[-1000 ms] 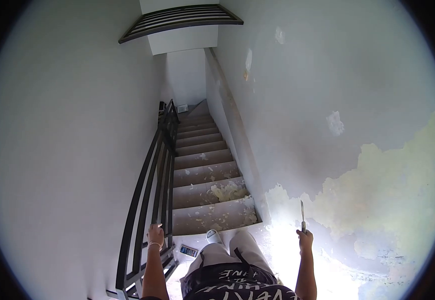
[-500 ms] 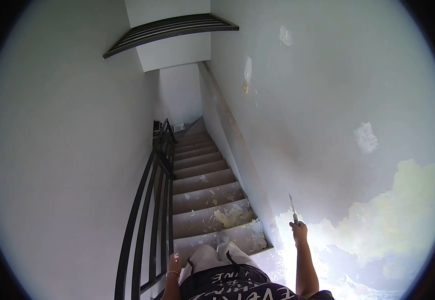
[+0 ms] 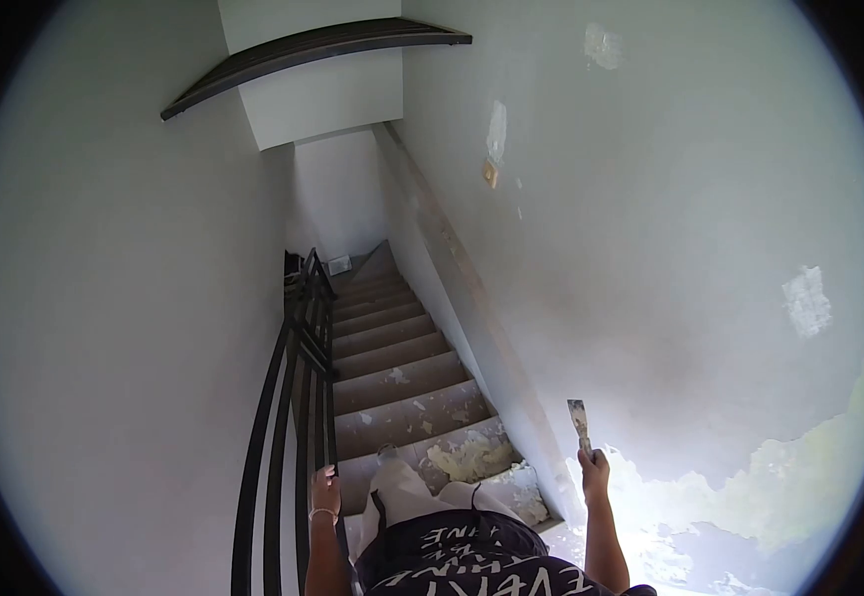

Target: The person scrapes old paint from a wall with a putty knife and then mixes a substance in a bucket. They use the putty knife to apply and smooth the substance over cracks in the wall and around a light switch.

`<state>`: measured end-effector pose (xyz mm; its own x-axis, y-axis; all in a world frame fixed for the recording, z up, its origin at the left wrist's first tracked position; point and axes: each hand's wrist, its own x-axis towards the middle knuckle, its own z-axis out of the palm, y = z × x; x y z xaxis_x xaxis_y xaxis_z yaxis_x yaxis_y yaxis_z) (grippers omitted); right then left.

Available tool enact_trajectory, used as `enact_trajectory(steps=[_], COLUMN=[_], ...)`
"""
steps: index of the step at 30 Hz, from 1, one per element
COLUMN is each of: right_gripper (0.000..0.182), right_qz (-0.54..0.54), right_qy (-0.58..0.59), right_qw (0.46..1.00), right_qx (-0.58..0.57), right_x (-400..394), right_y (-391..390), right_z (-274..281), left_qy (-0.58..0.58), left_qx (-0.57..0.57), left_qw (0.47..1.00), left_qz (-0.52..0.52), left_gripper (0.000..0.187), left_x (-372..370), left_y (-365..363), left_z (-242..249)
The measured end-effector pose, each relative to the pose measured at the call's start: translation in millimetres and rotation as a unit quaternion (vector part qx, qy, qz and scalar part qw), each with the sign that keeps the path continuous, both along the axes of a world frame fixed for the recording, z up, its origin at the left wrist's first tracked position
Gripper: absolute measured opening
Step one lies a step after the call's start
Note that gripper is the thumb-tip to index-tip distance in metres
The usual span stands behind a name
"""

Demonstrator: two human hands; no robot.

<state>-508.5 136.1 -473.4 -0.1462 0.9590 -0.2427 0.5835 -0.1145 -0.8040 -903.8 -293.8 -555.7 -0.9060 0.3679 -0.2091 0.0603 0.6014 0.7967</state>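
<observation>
My right hand (image 3: 595,471) is closed around the handle of a putty knife (image 3: 578,415), with its flat, stained blade pointing up in front of the right wall. Close by the dark metal stair railing (image 3: 261,437), my left hand (image 3: 325,490) has its fingers curled; what they hold, if anything, is hidden. A bracelet circles that wrist. Below the putty knife, the wall has a brightly lit area of peeled paint (image 3: 799,477) with ragged edges.
Stairs (image 3: 402,375) descend ahead, scattered with paint flakes, and a heap of scrapings (image 3: 471,457) lies on a near step. White patches (image 3: 807,302) mark the right wall. Another railing (image 3: 322,52) crosses overhead. A small whitish object (image 3: 339,265) sits at the bottom.
The putty knife has turned from edge-on to showing its broad blade face. My left hand has risen and shifted left alongside the railing. The view has swung slightly, and the legs have changed position.
</observation>
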Motion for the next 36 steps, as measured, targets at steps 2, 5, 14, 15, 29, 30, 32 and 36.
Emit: enact_trajectory(steps=[2, 5, 14, 15, 29, 30, 32, 36], right_gripper=[0.029, 0.016, 0.017, 0.015, 0.015, 0.016, 0.029, 0.039], right_qz=[-0.020, -0.021, -0.023, -0.027, 0.119, 0.147, 0.185, 0.264], right_qy=[0.017, 0.090, 0.144, 0.154, 0.491, 0.515, 0.565, 0.583], right_qw=[0.999, 0.995, 0.983, 0.983, 0.855, 0.835, 0.796, 0.740], right_qx=[0.019, 0.046, 0.110, 0.092, 0.116, 0.126, 0.110, 0.210], right_x=[-27, -86, -257, -275, -463, -470, -483, -506], right_y=[9, 14, 41, 47, 215, 237, 277, 337], right_z=[-16, -40, -106, -89, -55, -53, -47, 16], left_qy=[0.022, 0.058, 0.131, 0.136, 0.149, 0.161, 0.179, 0.223], left_qx=[0.003, -0.005, -0.002, -0.014, -0.358, -0.402, -0.374, -0.099], left_qw=[1.000, 0.998, 0.990, 0.988, 0.886, 0.866, 0.871, 0.959], left_qz=[-0.014, -0.027, 0.057, 0.064, 0.255, 0.249, 0.264, 0.142], left_gripper=[0.031, 0.030, 0.030, 0.031, 0.041, 0.042, 0.043, 0.038], left_x=[-43, -117, -233, -237, -351, -361, -388, -443], left_y=[10, 25, 15, 6, 52, 75, 110, 253], left_z=[-26, -65, -48, -49, -167, -185, -234, -291])
